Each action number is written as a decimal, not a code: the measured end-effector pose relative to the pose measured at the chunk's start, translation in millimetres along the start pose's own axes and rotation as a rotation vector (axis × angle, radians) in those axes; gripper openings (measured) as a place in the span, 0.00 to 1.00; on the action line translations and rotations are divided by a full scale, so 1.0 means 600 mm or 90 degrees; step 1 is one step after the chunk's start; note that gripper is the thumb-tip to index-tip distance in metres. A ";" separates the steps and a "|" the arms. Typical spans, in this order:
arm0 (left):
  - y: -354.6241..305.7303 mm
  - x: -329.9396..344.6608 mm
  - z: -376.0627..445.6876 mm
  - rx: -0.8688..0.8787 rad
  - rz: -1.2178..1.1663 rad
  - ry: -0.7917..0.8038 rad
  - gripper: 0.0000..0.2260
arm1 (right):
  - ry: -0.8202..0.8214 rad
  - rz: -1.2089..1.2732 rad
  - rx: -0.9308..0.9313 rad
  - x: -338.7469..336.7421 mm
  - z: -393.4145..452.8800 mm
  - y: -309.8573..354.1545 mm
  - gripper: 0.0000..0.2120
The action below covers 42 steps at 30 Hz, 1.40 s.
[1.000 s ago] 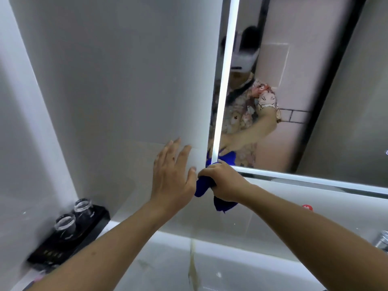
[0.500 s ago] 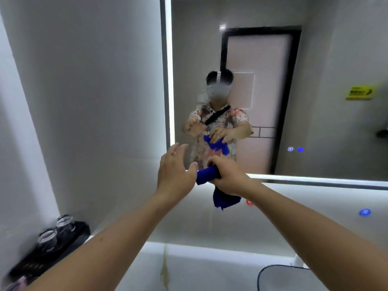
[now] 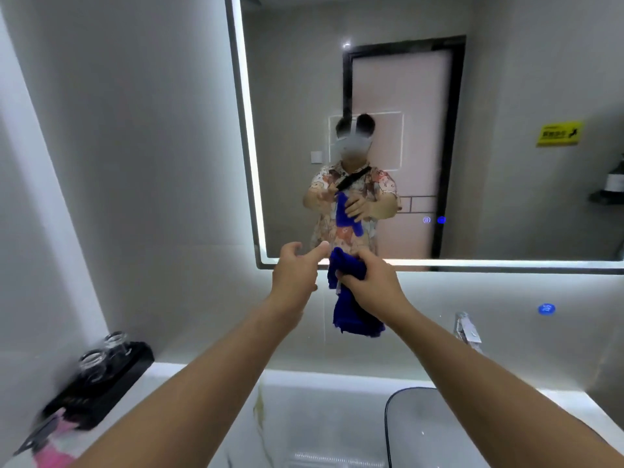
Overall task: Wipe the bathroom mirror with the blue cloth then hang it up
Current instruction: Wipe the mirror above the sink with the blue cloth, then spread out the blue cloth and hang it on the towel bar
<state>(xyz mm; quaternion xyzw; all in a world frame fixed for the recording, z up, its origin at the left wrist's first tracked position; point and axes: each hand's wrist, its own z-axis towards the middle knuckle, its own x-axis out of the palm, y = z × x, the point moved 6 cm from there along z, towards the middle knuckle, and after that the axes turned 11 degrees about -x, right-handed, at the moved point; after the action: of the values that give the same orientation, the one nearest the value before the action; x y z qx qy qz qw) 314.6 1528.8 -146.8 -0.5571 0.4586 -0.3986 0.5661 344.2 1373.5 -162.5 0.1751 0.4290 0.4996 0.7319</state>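
Observation:
The bathroom mirror (image 3: 506, 96) with a lit edge fills the upper right of the wall. My right hand (image 3: 369, 282) is shut on the blue cloth (image 3: 351, 312), which is bunched at the top and hangs down below my fist, just under the mirror's lower left corner and off the glass. My left hand (image 3: 295, 275) is open beside the cloth, fingers spread, thumb close to the cloth's top. The mirror reflects a person holding the cloth.
A black tray (image 3: 101, 393) with two glass cups (image 3: 101, 356) sits at the left on the white counter (image 3: 320, 417). A chrome tap (image 3: 467, 331) stands right, above a dark-rimmed basin (image 3: 422, 430). A pink item (image 3: 50, 447) lies at the bottom left.
My view has pulled back and swung right from the mirror's left edge. My left hand came off the wall. The cloth now hangs longer from my right hand.

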 end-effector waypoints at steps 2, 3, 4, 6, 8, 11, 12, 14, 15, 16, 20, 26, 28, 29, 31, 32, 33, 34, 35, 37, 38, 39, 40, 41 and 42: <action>0.021 0.011 -0.010 -0.040 -0.024 0.044 0.22 | -0.040 0.025 0.021 0.007 -0.026 -0.013 0.09; 0.034 0.015 -0.013 -0.052 -0.028 0.058 0.19 | -0.055 0.033 0.031 0.013 -0.037 -0.020 0.08; 0.048 0.017 -0.016 -0.058 -0.026 0.065 0.16 | -0.066 0.051 0.044 0.019 -0.048 -0.024 0.06; 0.075 0.017 -0.018 -0.061 -0.025 0.070 0.14 | -0.086 0.125 0.093 0.036 -0.070 -0.035 0.07; 0.098 0.015 -0.017 -0.060 -0.033 0.079 0.14 | -0.094 0.213 0.149 0.055 -0.088 -0.047 0.06; 0.123 0.010 -0.021 -0.066 -0.023 0.103 0.15 | -0.097 0.307 0.199 0.083 -0.105 -0.053 0.03; 0.130 0.007 -0.023 -0.069 -0.023 0.113 0.14 | -0.099 0.338 0.208 0.091 -0.109 -0.050 0.04; 0.145 -0.008 -0.028 -0.068 -0.037 0.119 0.13 | -0.093 0.389 0.210 0.106 -0.116 -0.041 0.06; 0.151 -0.019 -0.029 -0.063 -0.048 0.119 0.12 | -0.083 0.410 0.206 0.113 -0.120 -0.035 0.07; 0.158 -0.031 -0.028 -0.057 -0.059 0.118 0.12 | -0.069 0.430 0.205 0.121 -0.123 -0.030 0.08; 0.184 -0.075 -0.024 -0.017 -0.049 0.097 0.14 | -0.021 0.498 0.237 0.158 -0.138 -0.017 0.11; 0.229 -0.116 -0.014 -0.033 -0.015 0.056 0.16 | 0.017 0.568 0.305 0.208 -0.155 -0.009 0.14; 0.244 -0.127 -0.010 -0.095 -0.064 0.057 0.12 | 0.008 0.549 0.336 0.219 -0.157 -0.017 0.14; 0.250 -0.133 -0.008 -0.127 -0.094 0.057 0.09 | -0.008 0.542 0.359 0.223 -0.158 -0.024 0.13; 0.261 -0.144 -0.002 -0.181 -0.138 0.054 0.04 | -0.064 0.546 0.416 0.223 -0.160 -0.039 0.13; 0.265 -0.150 0.003 -0.197 -0.147 0.054 0.05 | -0.095 0.546 0.442 0.220 -0.160 -0.045 0.12; 0.268 -0.155 0.008 -0.211 -0.149 0.054 0.06 | -0.124 0.540 0.466 0.213 -0.160 -0.049 0.11; 0.272 -0.161 0.013 -0.224 -0.148 0.052 0.06 | -0.146 0.529 0.490 0.205 -0.160 -0.052 0.10; 0.277 -0.168 0.019 -0.237 -0.145 0.046 0.07 | -0.166 0.517 0.512 0.196 -0.159 -0.054 0.09; 0.286 -0.180 0.032 -0.261 -0.142 0.033 0.08 | -0.187 0.482 0.520 0.177 -0.153 -0.056 0.09; 0.289 -0.184 0.039 -0.270 -0.138 0.027 0.08 | -0.182 0.456 0.500 0.170 -0.147 -0.057 0.09; 0.292 -0.188 0.045 -0.279 -0.130 0.022 0.08 | -0.164 0.432 0.473 0.166 -0.140 -0.054 0.09; 0.296 -0.192 0.051 -0.291 -0.122 0.019 0.07 | -0.142 0.410 0.448 0.165 -0.134 -0.051 0.09; 0.300 -0.194 0.057 -0.305 -0.112 0.019 0.07 | -0.123 0.395 0.430 0.166 -0.128 -0.047 0.07; 0.304 -0.196 0.061 -0.320 -0.100 0.019 0.06 | -0.108 0.379 0.416 0.168 -0.122 -0.045 0.06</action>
<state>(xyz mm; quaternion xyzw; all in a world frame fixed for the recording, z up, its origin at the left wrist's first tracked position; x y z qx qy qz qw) 308.0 1663.0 -321.4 -0.7082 0.5068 -0.3232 0.3704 314.5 1438.0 -268.1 0.5534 0.4334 0.5105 0.4953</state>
